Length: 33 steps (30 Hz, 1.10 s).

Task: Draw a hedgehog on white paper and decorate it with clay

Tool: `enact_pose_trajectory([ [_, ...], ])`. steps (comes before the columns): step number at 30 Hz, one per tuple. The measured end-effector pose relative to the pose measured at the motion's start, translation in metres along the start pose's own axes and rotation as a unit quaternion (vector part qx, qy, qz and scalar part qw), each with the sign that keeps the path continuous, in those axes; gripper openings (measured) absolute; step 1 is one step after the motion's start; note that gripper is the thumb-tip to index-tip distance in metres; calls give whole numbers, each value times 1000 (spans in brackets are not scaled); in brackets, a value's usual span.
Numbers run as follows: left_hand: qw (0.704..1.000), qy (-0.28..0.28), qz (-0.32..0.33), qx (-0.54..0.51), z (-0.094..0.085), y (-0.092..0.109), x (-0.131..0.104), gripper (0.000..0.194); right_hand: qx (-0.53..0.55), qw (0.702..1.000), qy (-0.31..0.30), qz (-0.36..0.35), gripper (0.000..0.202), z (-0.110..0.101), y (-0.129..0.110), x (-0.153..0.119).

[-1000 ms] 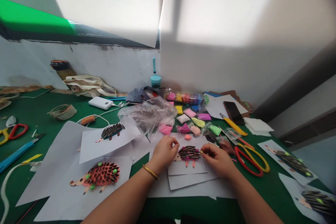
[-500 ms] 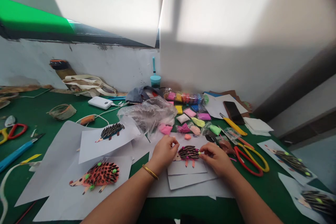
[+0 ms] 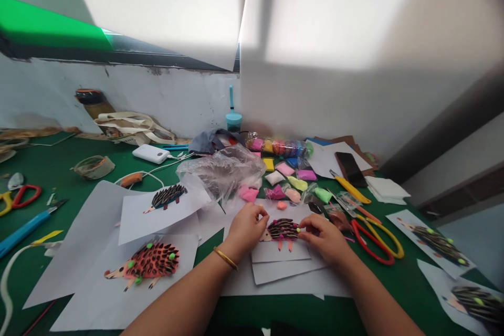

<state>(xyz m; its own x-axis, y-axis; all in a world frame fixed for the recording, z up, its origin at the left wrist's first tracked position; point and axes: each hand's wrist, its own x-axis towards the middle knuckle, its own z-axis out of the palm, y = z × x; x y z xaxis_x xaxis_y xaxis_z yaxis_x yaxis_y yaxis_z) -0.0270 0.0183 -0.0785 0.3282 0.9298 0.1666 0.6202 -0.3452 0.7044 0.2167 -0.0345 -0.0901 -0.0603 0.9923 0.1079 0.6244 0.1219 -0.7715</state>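
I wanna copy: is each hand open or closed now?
Left hand: fingertips closed; can't tell if holding anything.
Right hand: closed on a tiny yellow-green ball.

Well beyond & L of the L fingers, a white power bank is lying on the green surface w/ a white cable plugged in. Farther beyond, same side, a cream tote is slumping nr a tilting dark-capped bottle. Straight beyond the L fingers, slightly L, a turquoise cup is standing by the wall. Beyond & R of the R fingers, a dark phone is resting face up, partly on a white sheet.
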Motion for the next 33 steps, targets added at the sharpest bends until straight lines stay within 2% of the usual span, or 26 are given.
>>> enact_pose_trajectory([
  [13, 1000, -1, -2, -3, -1, 1, 0, 12, -11, 999, -31, -21, 16, -4, -1, -1],
  [28, 1000, 1, -1, -11, -2, 2, 0, 11, -36, 999, -15, -28, 17, 3, 1, 0],
  [31, 999, 4, -8, -53, -3, 3, -1, 12, -42, 998, -11, -34, 17, 4, 1, 0],
  [33, 992, 6, -26, -123, -3, 4, -2, 22, -43, 998, -9, -37, 17, 3, 1, 0],
])
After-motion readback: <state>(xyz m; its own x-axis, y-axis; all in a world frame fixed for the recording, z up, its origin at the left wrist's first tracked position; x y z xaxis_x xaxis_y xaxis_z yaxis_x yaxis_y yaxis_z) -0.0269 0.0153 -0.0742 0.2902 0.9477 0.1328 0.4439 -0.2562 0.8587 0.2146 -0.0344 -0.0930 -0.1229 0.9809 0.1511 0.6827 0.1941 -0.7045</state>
